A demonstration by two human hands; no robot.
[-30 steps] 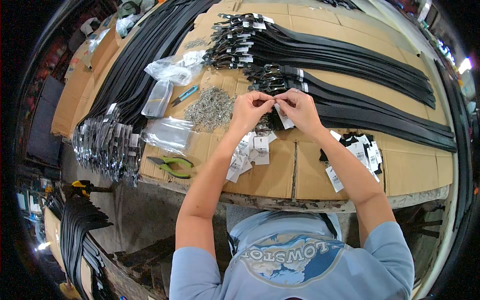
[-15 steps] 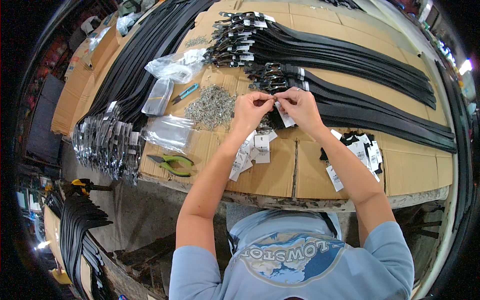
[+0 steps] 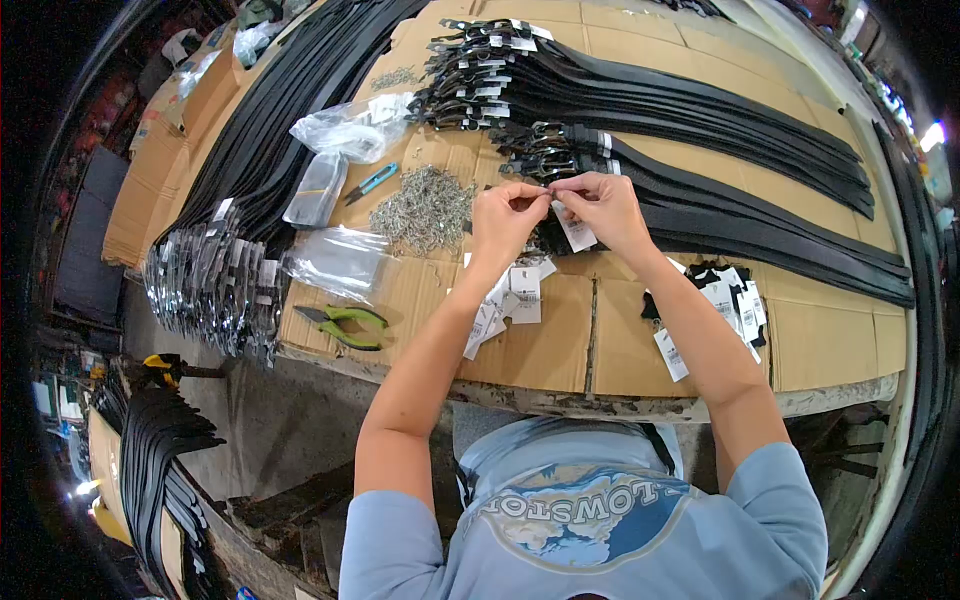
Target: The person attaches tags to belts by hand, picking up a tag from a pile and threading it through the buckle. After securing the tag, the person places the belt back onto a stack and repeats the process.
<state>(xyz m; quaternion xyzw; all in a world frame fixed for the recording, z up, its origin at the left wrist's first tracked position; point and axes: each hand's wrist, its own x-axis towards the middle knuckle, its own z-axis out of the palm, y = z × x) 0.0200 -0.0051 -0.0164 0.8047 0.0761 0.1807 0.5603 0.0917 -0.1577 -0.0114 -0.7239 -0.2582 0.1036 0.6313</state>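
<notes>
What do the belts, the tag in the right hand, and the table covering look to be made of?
Belts: apparently leather or a synthetic look-alike, matte black with a slight sheen. Tag under the right hand: seemingly white paper or card, printed, flat and thin. Table covering: corrugated cardboard, dull brown, with visible seams and folds.

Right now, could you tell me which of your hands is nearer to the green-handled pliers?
Left. The left hand is up and to the right of the green-handled pliers, past the tags; the right hand is farther right, beyond the left hand.

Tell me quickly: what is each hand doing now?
Left hand: pinched shut on a small metal piece, too small to identify.
Right hand: pinched shut, holding a white tag.
</notes>
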